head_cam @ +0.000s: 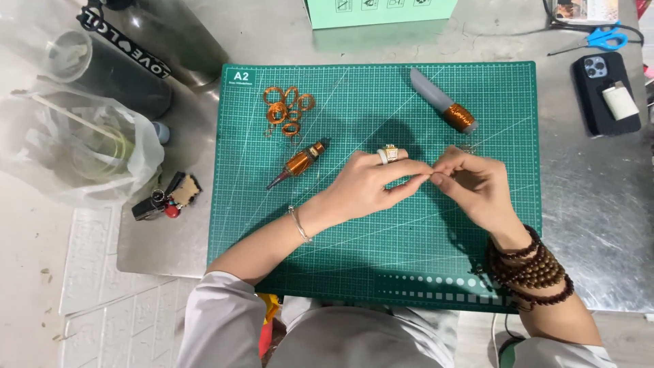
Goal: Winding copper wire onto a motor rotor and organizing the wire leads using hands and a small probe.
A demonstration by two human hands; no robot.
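Copper wire (pixel 430 174), maybe, pinched between left hand (pixel 364 185) and right hand (pixel 473 185) fingertips above green mat (pixel 381 252); keep tension steady.

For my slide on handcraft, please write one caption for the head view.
Left hand and right hand pinch something thin above a green cutting mat, beside copper wire coils.

mint-green box (pixel 379 12) | top centre, behind mat | plastic bag (pixel 82 146) | left
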